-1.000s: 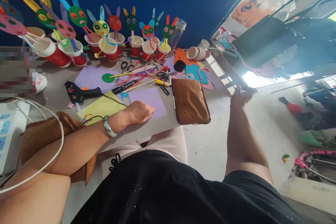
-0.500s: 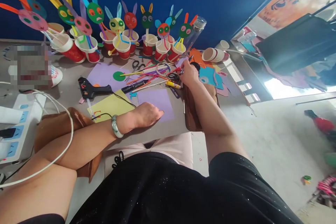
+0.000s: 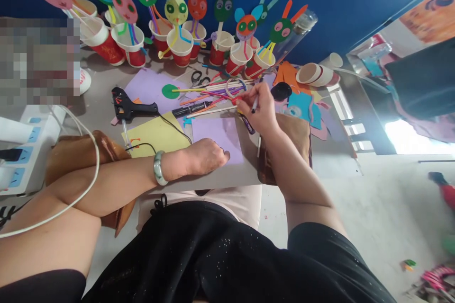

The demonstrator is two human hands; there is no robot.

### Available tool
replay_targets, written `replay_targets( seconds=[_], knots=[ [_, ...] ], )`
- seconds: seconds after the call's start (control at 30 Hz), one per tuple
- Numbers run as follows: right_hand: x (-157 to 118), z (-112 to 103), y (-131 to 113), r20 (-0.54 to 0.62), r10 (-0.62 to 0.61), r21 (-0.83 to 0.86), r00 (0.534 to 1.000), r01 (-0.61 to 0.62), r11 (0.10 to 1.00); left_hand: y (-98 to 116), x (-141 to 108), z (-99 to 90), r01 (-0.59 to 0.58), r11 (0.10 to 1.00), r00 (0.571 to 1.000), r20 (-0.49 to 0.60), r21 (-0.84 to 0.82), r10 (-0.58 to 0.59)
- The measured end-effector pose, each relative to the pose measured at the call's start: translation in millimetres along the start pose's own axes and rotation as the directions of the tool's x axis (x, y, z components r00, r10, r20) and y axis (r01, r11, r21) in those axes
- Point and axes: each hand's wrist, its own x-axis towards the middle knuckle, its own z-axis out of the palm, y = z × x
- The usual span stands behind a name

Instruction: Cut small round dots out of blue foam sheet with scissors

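My left hand [image 3: 205,156], with a jade-coloured bangle [image 3: 159,168] at the wrist, rests closed at the lower left edge of a purple sheet [image 3: 222,137]; whatever its fingers hold, if anything, is hidden. My right hand [image 3: 262,106] is closed around a slim pen [image 3: 255,103], above the right end of a heap of coloured sticks [image 3: 216,89]. A purple-and-yellow item [image 3: 247,123] lies just below that hand. Left of the sticks are a black marker [image 3: 192,109], a green paper disc [image 3: 171,91] and a yellow sheet [image 3: 159,135].
Paper cups with rabbit-faced figures [image 3: 179,47] line the blue wall. A black glue gun [image 3: 133,106] lies left, near a white power strip [image 3: 26,144] and cables. Scissors [image 3: 200,78] lie behind the sticks. A brown pouch [image 3: 287,144] is under my right forearm, with paper scraps [image 3: 300,106] beyond.
My right hand has lifted off the pile and now shows a pen in its fingers. My left hand stays on the purple sheet. The whole view has shifted and come closer to the cups.
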Motion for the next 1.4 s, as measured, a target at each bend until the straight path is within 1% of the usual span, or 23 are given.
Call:
replay_targets(
  seconds=[0.13,0.2,0.23,0.27,0.33,0.37,0.4,0.43,0.47,0.5,0.53,0.57,0.6,0.63,0.67,0.73,0.8,0.87,0.93,1.03,1.13,1.3,1.4],
  knots=[
    [-15.1,29.2,-5.8,0.055,-0.025,0.079,0.998,0.021,0.997,-1.0,-1.3,5.3,0.007,0.999,0.999,-0.033,-0.031,-0.008],
    [-18.3,35.1,-1.7,0.039,-0.031,0.091,0.999,0.027,0.996,-4.7,-3.0,10.5,0.028,0.996,0.986,-0.16,-0.084,-0.041],
    [-19.3,35.8,1.2,0.021,-0.036,0.085,0.999,0.034,0.996,-7.2,-3.8,12.7,0.046,0.99,0.957,-0.278,-0.135,-0.083],
    [-19.9,35.1,4.1,0.002,-0.044,0.072,0.999,0.043,0.996,-10.1,-4.4,14.3,0.064,0.974,0.894,-0.42,-0.219,-0.153],
    [-20.7,31.5,8.4,-0.027,-0.059,0.031,0.998,0.06,0.998,-16.7,-4.5,15.4,0.023,0.886,0.666,-0.654,-0.464,-0.359],
    [-21.1,29.1,9.2,-0.035,-0.062,0.01,0.997,0.062,0.998,-20.1,-3.8,15.2,-0.04,0.807,0.568,-0.678,-0.59,-0.467],
    [-21.4,26.8,9.0,-0.043,-0.059,-0.009,0.997,0.059,0.998,-23.3,-2.7,14.8,-0.111,0.728,0.49,-0.674,-0.677,-0.552],
    [-21.7,24.6,7.9,-0.049,-0.053,-0.025,0.997,0.052,0.998,-26.0,-1.4,14.6,-0.171,0.66,0.428,-0.658,-0.732,-0.619],
    [-22.0,22.7,6.0,-0.054,-0.048,-0.039,0.997,0.046,0.998,-27.9,-0.1,14.8,-0.216,0.608,0.394,-0.638,-0.764,-0.662],
    [-22.3,21.2,3.6,-0.056,-0.047,-0.048,0.997,0.044,0.998,-28.7,1.0,15.5,-0.238,0.576,0.387,-0.62,-0.782,-0.683],
    [-22.6,20.2,1.1,-0.053,-0.05,-0.053,0.997,0.047,0.997,-28.3,1.6,16.7,-0.236,0.566,0.397,-0.61,-0.79,-0.685],
    [-22.8,19.6,-1.3,-0.048,-0.055,-0.053,0.997,0.053,0.997,-26.7,1.7,18.3,-0.208,0.58,0.432,-0.606,-0.787,-0.667],
    [-23.0,19.4,-3.4,-0.039,-0.059,-0.048,0.998,0.057,0.997,-24.0,1.3,20.0,-0.159,0.615,0.497,-0.601,-0.773,-0.627],
    [-23.3,19.5,-5.1,-0.029,-0.058,-0.038,0.998,0.057,0.998,-20.4,0.5,21.7,-0.09,0.675,0.585,-0.587,-0.732,-0.559],
    [-23.7,20.0,-6.4,-0.016,-0.05,-0.024,0.999,0.049,0.998,-16.3,-0.4,23.0,-0.014,0.753,0.678,-0.56,-0.657,-0.476],
    [-24.7,21.5,-9.0,0.023,-0.016,0.008,1.0,0.016,1.0,-8.0,-1.9,24.2,0.058,0.895,0.823,-0.487,-0.441,-0.293],
    [-26.0,22.8,-12.7,0.069,0.019,0.035,0.997,-0.022,0.999,-1.3,-2.2,23.3,0.146,0.96,0.914,-0.338,-0.239,-0.223],
    [-27.1,23.6,-17.8,0.111,0.039,0.052,0.993,-0.045,0.998,2.9,-1.7,21.0,0.255,0.961,0.938,-0.216,-0.107,-0.272],
    [-27.7,23.8,-22.8,0.158,0.038,0.058,0.987,-0.048,0.997,5.1,-0.9,18.4,0.328,0.944,0.933,-0.139,-0.044,-0.331],
    [-27.8,24.0,-26.7,0.234,0.035,0.047,0.972,-0.047,0.998,7.3,-0.5,15.8,0.331,0.943,0.941,-0.066,-0.02,-0.331],
    [-28.0,24.3,-25.4,0.255,0.044,0.029,0.966,-0.053,0.998,10.6,-1.1,16.0,0.308,0.951,0.951,-0.033,-0.005,-0.308],
    [-29.2,22.1,-23.4,0.128,0.028,0.035,0.991,-0.033,0.999,16.8,-3.5,20.8,0.304,0.952,0.952,-0.045,0.018,-0.303],
    [-30.2,20.9,-27.9,0.138,0.029,0.057,0.99,-0.038,0.998,18.8,-4.4,23.9,0.307,0.952,0.951,-0.046,0.017,-0.306]
  ],
)
